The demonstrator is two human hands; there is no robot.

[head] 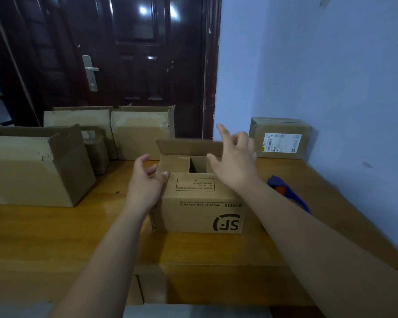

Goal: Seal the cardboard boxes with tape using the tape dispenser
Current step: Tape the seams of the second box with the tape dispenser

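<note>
A small cardboard box (200,207) with an upside-down "SF" logo stands on the wooden table in front of me. Its near flap is folded down, the far flap stands up, and the inside shows as a dark gap. My left hand (145,182) is at the box's top left corner, thumb touching the near flap's edge, fingers curved and holding nothing. My right hand (234,157) hovers over the box's right side with spread fingers, holding nothing. A blue tape dispenser (287,193) with an orange part lies to the right, partly hidden by my right forearm.
Several open cardboard boxes (32,171) stand on the left and at the back (140,131). A closed box with a white label (282,138) sits at the back right against the blue wall. A dark door is behind the table (55,237).
</note>
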